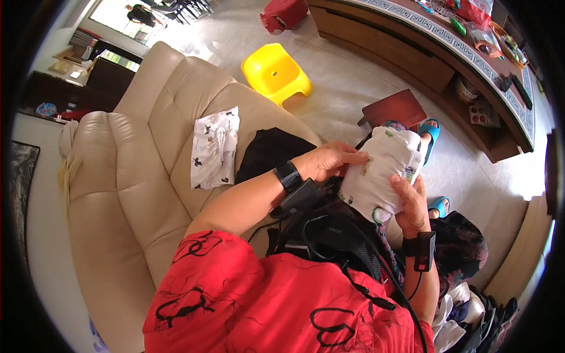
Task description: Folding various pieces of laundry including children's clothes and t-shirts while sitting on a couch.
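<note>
My left hand [324, 161] pinches the near left edge of a white printed garment [375, 170], thumb on top. On its other side my right hand [410, 198] grips the same cloth, with the thumb over the front and the fingers underneath. The garment is gathered into a compact folded bundle above my lap, and a round green-edged part shows at its lower corner. To the left, on the beige leather sofa [176, 145], lie a black folded garment [273, 152] and a pair of white patterned drawstring pants [215, 148], folded flat.
A yellow plastic stool [276, 73] and a dark red wooden stool [393, 110] stand on the tiled floor. A long wooden cabinet [397, 48] runs along the upper right. Piled clothes [468, 313] lie at lower right. Cables hang from devices on my wrists. A person [142, 15] is far off.
</note>
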`<move>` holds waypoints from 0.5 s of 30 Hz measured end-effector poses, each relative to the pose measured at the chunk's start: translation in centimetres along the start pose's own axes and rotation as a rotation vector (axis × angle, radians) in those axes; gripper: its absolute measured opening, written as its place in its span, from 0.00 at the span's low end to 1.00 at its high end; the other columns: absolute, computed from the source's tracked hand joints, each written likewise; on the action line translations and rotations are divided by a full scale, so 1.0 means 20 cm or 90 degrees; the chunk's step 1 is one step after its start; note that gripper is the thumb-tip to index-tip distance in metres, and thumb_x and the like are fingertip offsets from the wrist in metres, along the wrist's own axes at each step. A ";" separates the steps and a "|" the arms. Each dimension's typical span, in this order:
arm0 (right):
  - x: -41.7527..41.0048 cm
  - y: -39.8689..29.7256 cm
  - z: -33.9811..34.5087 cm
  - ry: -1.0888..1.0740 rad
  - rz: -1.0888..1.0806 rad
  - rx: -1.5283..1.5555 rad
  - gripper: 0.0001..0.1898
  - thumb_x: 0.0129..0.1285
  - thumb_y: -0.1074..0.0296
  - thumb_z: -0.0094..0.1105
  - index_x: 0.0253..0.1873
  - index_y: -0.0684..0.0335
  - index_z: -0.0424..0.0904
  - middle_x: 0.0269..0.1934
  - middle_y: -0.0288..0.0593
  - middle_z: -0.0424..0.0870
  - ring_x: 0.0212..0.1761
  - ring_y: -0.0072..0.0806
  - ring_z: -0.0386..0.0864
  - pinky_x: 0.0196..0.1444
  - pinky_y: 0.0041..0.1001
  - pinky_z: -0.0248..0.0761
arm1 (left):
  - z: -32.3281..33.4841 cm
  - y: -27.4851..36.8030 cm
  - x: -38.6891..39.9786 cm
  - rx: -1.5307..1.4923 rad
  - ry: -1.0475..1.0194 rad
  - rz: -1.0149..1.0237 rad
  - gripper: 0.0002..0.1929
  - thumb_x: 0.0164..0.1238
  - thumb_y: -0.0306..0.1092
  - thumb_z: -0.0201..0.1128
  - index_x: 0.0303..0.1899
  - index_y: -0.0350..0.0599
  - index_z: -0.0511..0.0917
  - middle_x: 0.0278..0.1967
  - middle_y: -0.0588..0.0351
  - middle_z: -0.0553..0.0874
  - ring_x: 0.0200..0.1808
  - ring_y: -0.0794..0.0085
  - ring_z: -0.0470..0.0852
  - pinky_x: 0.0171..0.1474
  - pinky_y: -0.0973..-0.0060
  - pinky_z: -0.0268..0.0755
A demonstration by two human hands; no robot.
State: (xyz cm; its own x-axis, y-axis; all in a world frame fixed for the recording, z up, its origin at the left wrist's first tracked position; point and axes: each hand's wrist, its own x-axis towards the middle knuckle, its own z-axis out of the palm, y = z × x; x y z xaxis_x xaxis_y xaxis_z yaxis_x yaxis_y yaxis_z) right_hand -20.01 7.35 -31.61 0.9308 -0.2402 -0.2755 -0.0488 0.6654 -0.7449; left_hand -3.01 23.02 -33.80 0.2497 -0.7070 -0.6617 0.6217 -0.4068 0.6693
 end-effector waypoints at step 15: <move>0.04 0.06 -0.02 -0.156 0.174 -0.076 0.18 0.68 0.62 0.58 0.56 0.67 0.70 0.41 0.46 0.81 0.37 0.30 0.83 0.40 0.24 0.76 | -0.39 -0.03 -0.72 -0.055 0.352 0.410 0.21 0.70 0.35 0.59 0.61 0.40 0.68 0.49 0.57 0.81 0.47 0.75 0.81 0.51 0.74 0.75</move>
State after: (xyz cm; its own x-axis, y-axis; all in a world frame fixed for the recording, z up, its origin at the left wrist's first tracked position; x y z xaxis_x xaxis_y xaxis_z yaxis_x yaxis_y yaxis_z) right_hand -19.49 7.72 -32.92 0.9358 0.1208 -0.3311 -0.3359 0.5907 -0.7337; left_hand -1.14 38.00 -27.33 0.8867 -0.3917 -0.2455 0.2825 0.0389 0.9585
